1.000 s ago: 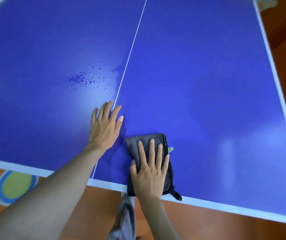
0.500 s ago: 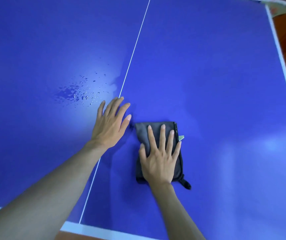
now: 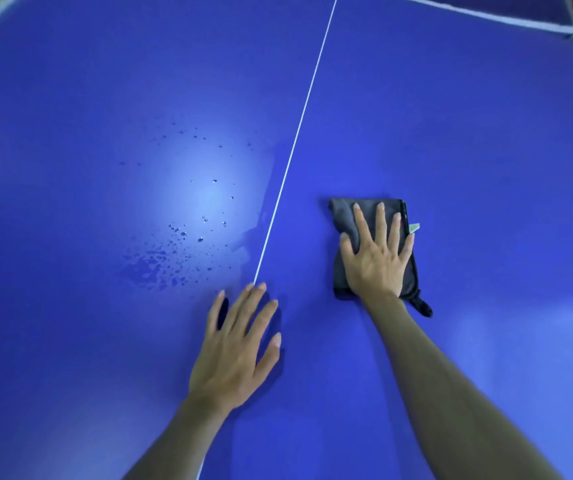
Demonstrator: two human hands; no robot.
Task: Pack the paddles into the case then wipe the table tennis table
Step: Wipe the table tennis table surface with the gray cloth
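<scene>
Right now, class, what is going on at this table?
A person is wiping a blue table tennis table. The right hand presses a folded grey cloth flat, right of the white centre line. The left hand rests open on the table. Water drops remain left of the line, unwiped.

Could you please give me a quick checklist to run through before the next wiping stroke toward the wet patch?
1. Right hand flat on the grey cloth, fingers straight: ok.
2. Cloth folded and lying flat on the table: ok.
3. Water droplets left of the centre line wiped: not ok.
4. Left hand braced flat on the table, short of the droplets: ok.
5. Path from cloth to droplets free of objects: ok.
6. Paddles packed in the case: cannot tell.
</scene>
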